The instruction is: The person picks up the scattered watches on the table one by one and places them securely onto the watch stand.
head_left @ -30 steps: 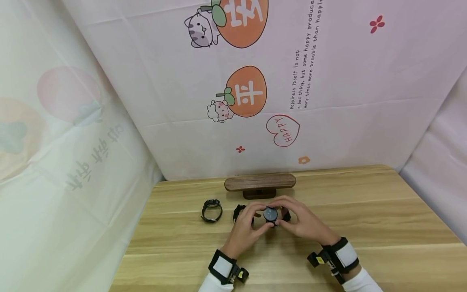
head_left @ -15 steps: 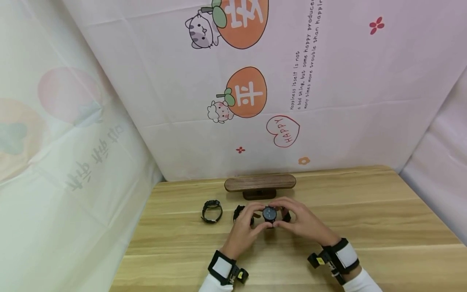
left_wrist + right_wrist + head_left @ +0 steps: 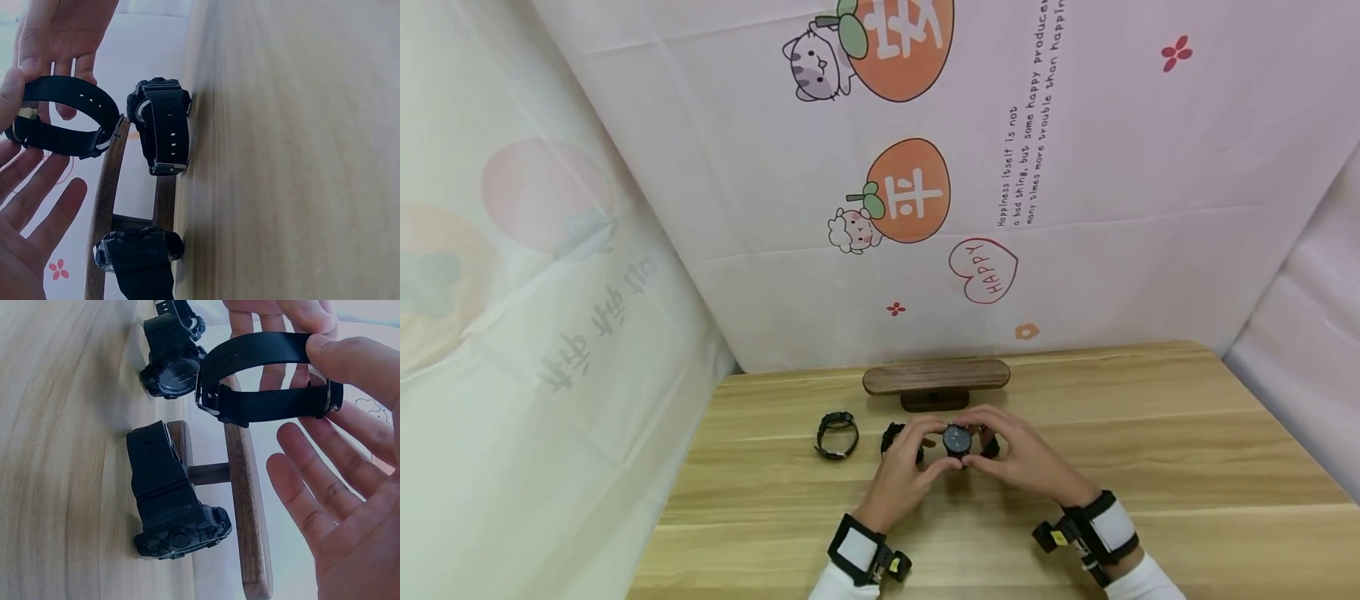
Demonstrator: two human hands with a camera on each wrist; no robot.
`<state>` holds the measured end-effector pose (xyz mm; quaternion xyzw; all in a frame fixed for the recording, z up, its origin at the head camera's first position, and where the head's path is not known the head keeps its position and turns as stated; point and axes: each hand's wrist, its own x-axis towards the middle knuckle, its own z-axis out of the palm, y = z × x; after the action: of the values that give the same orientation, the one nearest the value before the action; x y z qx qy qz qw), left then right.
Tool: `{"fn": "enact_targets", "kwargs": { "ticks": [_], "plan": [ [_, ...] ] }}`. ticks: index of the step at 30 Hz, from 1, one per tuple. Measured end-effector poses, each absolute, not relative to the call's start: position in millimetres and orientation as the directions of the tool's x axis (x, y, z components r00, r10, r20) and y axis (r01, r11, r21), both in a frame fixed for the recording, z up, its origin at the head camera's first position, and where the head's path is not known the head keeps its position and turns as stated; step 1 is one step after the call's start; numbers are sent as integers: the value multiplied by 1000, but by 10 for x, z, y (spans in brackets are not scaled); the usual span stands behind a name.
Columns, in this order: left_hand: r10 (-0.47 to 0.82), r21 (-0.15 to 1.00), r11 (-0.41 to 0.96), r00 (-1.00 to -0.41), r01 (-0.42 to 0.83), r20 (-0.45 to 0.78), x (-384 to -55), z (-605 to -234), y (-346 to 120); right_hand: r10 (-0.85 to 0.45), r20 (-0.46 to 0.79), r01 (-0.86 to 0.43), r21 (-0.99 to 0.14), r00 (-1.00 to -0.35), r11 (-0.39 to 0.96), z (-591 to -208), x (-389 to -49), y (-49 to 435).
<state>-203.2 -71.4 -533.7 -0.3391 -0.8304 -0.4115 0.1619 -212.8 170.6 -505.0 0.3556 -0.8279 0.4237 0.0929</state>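
Both hands hold a black wristwatch (image 3: 957, 440) between thumbs and fingertips, its round dark dial facing up toward the head camera. My left hand (image 3: 898, 475) pinches it from the left, my right hand (image 3: 1022, 452) from the right. In the right wrist view the strap (image 3: 72, 90) is a buckled loop, raised off the tabletop. Behind the left hand stands a second black watch (image 3: 891, 435), partly covered. A third black watch (image 3: 990, 444) stands behind the right fingers, mostly hidden in the head view, plainer in the right wrist view as a chunky watch (image 3: 187, 528).
Just beyond the hands stands a dark wooden bar stand (image 3: 936, 377) on a small base. Another black watch (image 3: 837, 435) sits to the left on the wood-grain table (image 3: 760, 508). Printed white cloth (image 3: 775, 292) hangs behind the table and along both sides.
The held wristwatch has tilted slightly, and its dial looks darker than a second ago. Both hands stay nearly in place.
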Motion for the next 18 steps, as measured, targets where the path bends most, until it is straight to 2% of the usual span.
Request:
{"fn": "enact_targets", "kwargs": {
  "ticks": [8,13,18],
  "plan": [
    [427,531,439,-689,724,586,-2087,-5287,-761,-492,472,-669,-637,-732,384,-5069,-2145,1720],
    [371,473,464,-649,749,664,-2183,-5234,-845,-472,462,-652,-635,-750,415,-5059,-2155,1747],
    [309,447,469,-615,762,725,-2279,-5202,-962,-472,477,-665,-619,-741,418,-5061,-2175,1770]
  ]
}}
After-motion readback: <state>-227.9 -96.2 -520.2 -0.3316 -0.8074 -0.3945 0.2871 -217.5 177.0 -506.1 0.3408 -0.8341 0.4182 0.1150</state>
